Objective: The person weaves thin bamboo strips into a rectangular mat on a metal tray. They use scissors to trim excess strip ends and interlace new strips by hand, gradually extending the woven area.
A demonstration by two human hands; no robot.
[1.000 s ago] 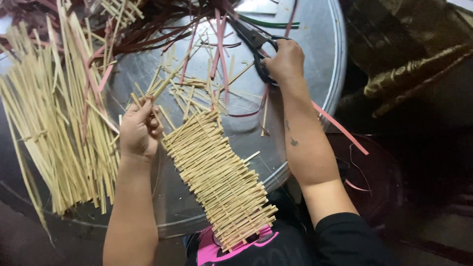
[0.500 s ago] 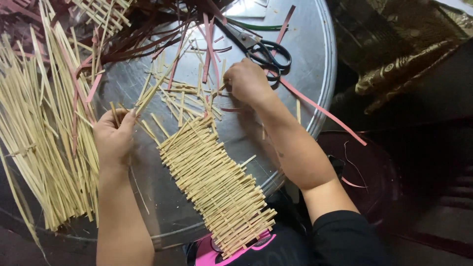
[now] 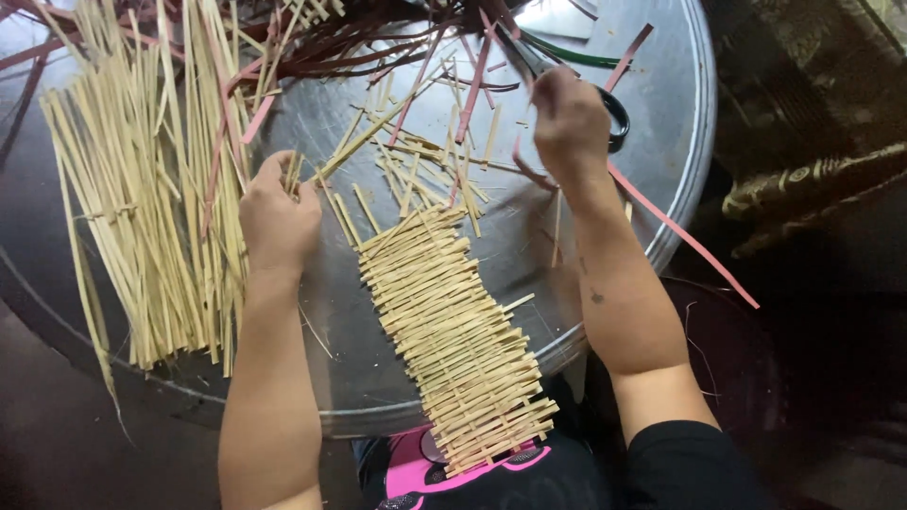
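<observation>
My woven straw mat (image 3: 453, 331), pale flat strips laid crosswise, lies mid-frame on the round metal tray (image 3: 680, 189), its long axis running from upper left to lower right. My left hand (image 3: 279, 222) pinches several loose straws; my right hand (image 3: 569, 123), closed by the scissors (image 3: 614, 118), has moved right since half a second ago.

- A round metal tray (image 3: 661, 203) carries the work.
- A woven mat of pale straw strips (image 3: 453, 331) lies across its near rim.
- Loose straw strips (image 3: 142, 217) are heaped at left.
- Pink and dark strips (image 3: 472, 71), plus black-handled scissors (image 3: 614, 118), lie at the far side.
</observation>
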